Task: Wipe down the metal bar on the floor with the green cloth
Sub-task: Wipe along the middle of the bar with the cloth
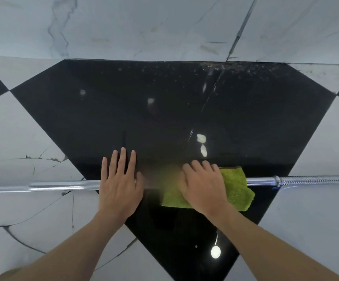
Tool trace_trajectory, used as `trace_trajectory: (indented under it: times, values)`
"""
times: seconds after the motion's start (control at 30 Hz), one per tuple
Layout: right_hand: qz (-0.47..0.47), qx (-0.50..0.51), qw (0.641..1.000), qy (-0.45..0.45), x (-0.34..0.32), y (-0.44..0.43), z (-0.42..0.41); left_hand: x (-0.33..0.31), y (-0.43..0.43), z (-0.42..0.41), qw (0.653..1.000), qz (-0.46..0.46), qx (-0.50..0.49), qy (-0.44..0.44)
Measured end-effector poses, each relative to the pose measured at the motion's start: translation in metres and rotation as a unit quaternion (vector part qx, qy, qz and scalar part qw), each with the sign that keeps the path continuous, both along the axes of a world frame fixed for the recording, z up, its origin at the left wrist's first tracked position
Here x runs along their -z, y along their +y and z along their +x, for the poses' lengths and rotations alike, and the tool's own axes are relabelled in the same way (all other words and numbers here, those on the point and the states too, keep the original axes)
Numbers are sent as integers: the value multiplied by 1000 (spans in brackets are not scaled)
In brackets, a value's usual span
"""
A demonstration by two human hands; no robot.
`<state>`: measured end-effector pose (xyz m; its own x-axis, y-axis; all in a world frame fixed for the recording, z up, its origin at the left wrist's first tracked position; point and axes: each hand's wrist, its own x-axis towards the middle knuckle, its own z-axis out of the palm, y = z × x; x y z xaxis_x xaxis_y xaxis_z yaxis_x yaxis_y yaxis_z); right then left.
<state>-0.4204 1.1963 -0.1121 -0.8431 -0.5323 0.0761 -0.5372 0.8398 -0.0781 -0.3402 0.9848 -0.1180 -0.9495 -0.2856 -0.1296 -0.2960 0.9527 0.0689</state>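
Note:
A long chrome metal bar (63, 186) lies left to right across the floor, with a threaded end at the right (314, 179). My left hand (120, 183) rests flat on the bar, palm down, fingers straight and slightly spread. To its right, my right hand (203, 185) presses the green cloth (237, 187) down over the bar, fingers curled on it. The cloth drapes over the bar and hides that stretch. A blurred green-yellow smear shows between my two hands.
The floor is glossy black tile (164, 110) and white marble tile (12, 134), with cracks in the white tile at the left (43, 157). A marble wall (164, 27) rises just beyond. Dust specks lie along the wall base.

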Motion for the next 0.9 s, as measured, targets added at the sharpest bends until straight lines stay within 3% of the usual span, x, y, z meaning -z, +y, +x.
trace_trajectory:
  times: [0.33, 0.6, 0.77, 0.9]
  values:
    - [104, 58, 993, 18, -5, 133, -38, 0, 4, 13, 1000, -8, 9, -6]
    - [122, 97, 987, 22, -17, 125, -31, -21, 19, 0, 994, -50, -1, -95]
    - [115, 118, 986, 17, -21, 121, -25, -52, 88, -32, 994, -35, 96, -33]
    - [134, 145, 980, 13, -23, 118, -19, -48, 142, -58, 986, 17, 141, -85]
